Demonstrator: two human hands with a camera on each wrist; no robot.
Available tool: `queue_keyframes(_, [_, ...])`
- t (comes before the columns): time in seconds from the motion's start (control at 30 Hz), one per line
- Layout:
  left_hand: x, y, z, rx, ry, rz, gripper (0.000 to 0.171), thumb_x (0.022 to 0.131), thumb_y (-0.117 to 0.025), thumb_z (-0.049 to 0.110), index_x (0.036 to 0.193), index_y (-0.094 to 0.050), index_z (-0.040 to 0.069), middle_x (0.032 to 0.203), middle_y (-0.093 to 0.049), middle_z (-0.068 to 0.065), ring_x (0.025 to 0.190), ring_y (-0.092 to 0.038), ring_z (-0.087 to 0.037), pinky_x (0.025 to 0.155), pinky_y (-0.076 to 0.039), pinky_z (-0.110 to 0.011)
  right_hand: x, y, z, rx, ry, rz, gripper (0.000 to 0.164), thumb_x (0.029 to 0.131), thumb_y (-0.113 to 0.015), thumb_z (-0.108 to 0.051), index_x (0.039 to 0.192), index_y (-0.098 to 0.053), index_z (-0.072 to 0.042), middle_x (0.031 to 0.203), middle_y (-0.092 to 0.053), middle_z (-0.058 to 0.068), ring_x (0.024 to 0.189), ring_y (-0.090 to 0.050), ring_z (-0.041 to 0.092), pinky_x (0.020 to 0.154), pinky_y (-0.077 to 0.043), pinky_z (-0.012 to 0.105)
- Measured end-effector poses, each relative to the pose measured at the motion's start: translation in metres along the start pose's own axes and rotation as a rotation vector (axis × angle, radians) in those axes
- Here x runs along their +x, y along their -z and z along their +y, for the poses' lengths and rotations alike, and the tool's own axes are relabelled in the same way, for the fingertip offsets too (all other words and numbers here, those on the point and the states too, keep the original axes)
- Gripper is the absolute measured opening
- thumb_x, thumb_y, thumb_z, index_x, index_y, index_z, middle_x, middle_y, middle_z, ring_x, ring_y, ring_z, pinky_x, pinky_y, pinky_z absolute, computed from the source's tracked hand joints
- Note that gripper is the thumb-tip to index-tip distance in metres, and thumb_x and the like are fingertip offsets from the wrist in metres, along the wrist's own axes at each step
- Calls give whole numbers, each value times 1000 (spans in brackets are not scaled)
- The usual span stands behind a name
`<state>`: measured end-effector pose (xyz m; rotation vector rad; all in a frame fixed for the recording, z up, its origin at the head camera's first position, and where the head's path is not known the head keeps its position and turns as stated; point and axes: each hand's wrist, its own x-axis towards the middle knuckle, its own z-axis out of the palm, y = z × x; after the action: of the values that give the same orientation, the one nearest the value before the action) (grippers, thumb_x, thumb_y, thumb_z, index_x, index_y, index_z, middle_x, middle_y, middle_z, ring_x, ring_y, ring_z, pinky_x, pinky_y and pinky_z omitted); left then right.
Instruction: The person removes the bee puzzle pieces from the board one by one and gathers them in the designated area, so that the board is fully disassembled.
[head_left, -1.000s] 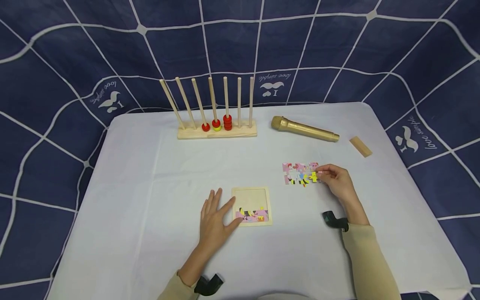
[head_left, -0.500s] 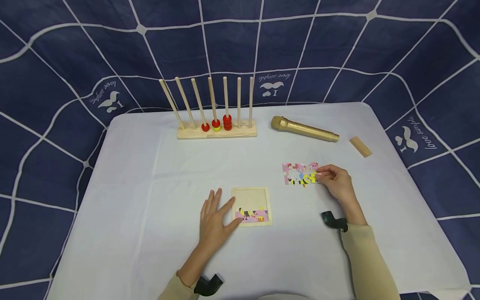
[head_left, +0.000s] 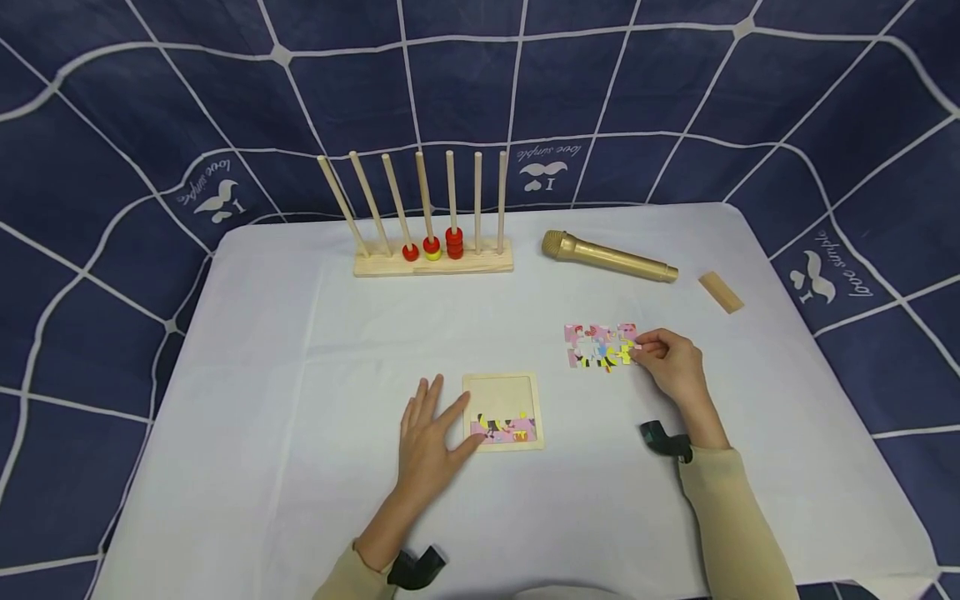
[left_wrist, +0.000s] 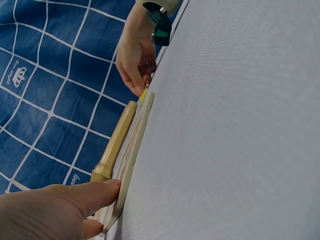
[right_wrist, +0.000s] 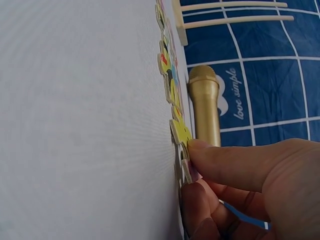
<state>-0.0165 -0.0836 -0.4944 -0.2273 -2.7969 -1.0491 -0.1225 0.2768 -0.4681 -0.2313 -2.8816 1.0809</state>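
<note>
My left hand (head_left: 429, 437) is spread beside a square wooden puzzle tray (head_left: 501, 377), thumb and index finger touching its left edge. A strip of joined puzzle pieces (head_left: 510, 431), pink with a bee picture, lies along the tray's near side. Farther right, a block of pink and yellow jigsaw pieces (head_left: 579, 333) lies on the tabletop. At that block's right edge, my right hand (head_left: 675, 367) pinches a yellow puzzle piece (right_wrist: 181, 132) between thumb and fingers. The right wrist view shows the thumb on its printed face; the fingertips partly hide it in the head view.
A wooden peg abacus (head_left: 433, 265) with several red and yellow beads stands at the back. Right of it lies a gold microphone (head_left: 615, 257), then a small wooden block (head_left: 722, 292). The table (head_left: 315, 500) has a white cloth; a dark blue checked cloth (head_left: 600, 75) hangs behind.
The right forearm has shifted slightly left, and the right fingers have moved a little at the yellow piece. The left hand and tray stay in place.
</note>
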Motion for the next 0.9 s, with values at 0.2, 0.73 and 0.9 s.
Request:
queue_keyframes(0.2, [0, -1, -1, 7, -2, 2, 62, 73, -85, 28, 129, -65, 10, 155, -33, -23, 148, -19, -43, 115, -16, -61, 0, -2, 1, -13, -1, 8, 18, 86, -72, -10, 98, -69, 3, 82, -65, 14, 66, -53, 14, 54, -40, 17])
queue_keyframes(0.73, [-1, 1, 0, 11, 6, 1, 62, 73, -85, 29, 129, -65, 10, 155, -33, -23, 148, -19, -43, 115, -16, -60, 1, -3, 1, -31, -24, 15, 18, 86, -72, -9, 99, -69, 2, 83, -66, 15, 68, -54, 17, 57, -40, 18])
queue_keyframes(0.9, [-1, 1, 0, 3, -2, 3, 62, 74, -85, 29, 129, -65, 10, 155, -34, -23, 147, -19, -43, 115, -16, -61, -3, 0, -7, -10, -14, 51, 17, 88, -71, -9, 101, -69, 2, 86, -68, 17, 69, -54, 15, 57, -40, 15])
